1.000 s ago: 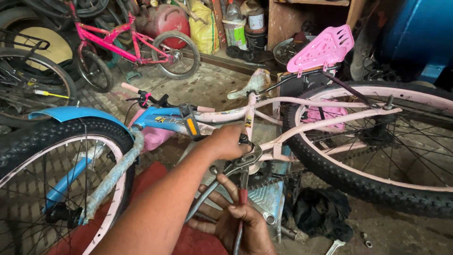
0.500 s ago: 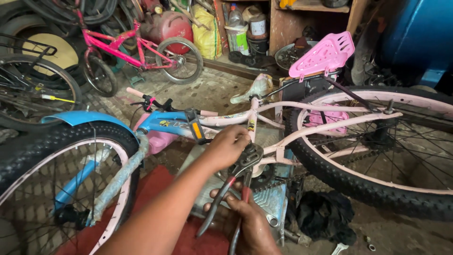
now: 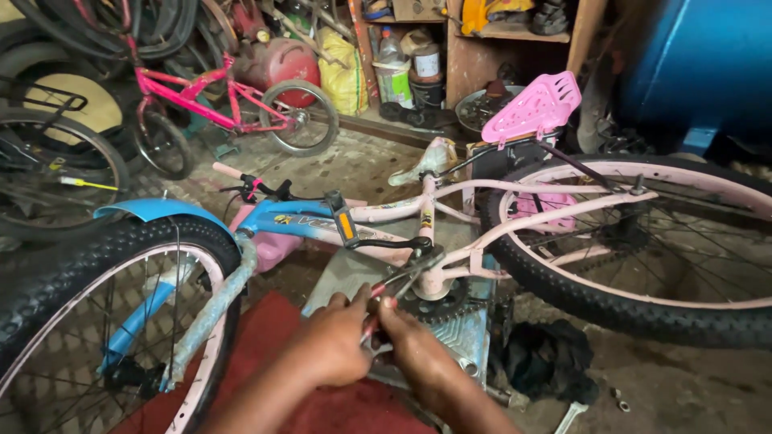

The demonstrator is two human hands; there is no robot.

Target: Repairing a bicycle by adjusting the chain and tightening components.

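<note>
A pink and blue bicycle frame [image 3: 515, 229] lies upside down in front of me, its crank arm [image 3: 394, 243] and orange-reflector pedal [image 3: 344, 219] pointing left. Both my hands hold one pair of pliers [image 3: 402, 281] with red-tipped handles. My left hand [image 3: 330, 347] and my right hand [image 3: 418, 345] close together around the handles. The pliers' jaws sit at the crank axle, just above the toothed chainring [image 3: 441, 307].
The front wheel [image 3: 48, 297] with its blue mudguard [image 3: 153, 210] stands at my left, the rear wheel [image 3: 683, 313] at my right. A red cloth [image 3: 273, 321] and a dark rag [image 3: 547, 362] lie below. A small pink bicycle [image 3: 209, 104], tyres and cluttered shelves [image 3: 515, 32] fill the back.
My left hand has come off the frame near the crank and dropped onto the pliers' handles beside my right hand. The view has shifted slightly upward.
</note>
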